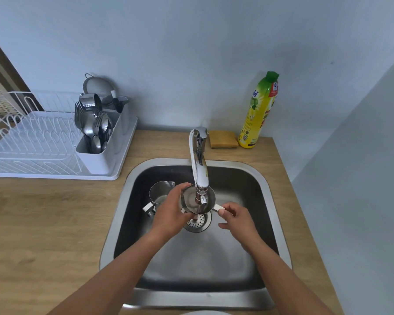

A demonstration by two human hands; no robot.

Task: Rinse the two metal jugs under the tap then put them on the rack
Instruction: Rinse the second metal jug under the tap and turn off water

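1. Left hand (172,208): I see its fingers and thumb curled round the wall of the held steel jug (188,198), a round, shiny, open-topped vessel.
2. Right hand (237,218): thumb and forefinger pinch the white-tipped handle (218,209) that juts from that jug's right side. The two hands are apart, one on each side of the jug.
3. Held steel jug: it is raised over the basin, directly beneath the spout of the curved chrome tap (199,164) and above the round perforated drain strainer (197,221). I cannot tell whether water runs.
4. Second steel jug (159,193): a similar vessel with a pouring lip stands upright in the square stainless-steel sink (123,212), just left of the left hand and untouched.
5. White wire dish rack (32,142): it sits on the pale wooden worktop (43,223), left of the sink. Its white plastic cutlery caddy (100,155) holds forks and spoons.
6. Behind the sink, right of the tap, I see a yellow-brown rectangular sponge (223,139). Just beside it, a yellow dish-soap bottle with a green cap (258,114) stands upright by the wall.
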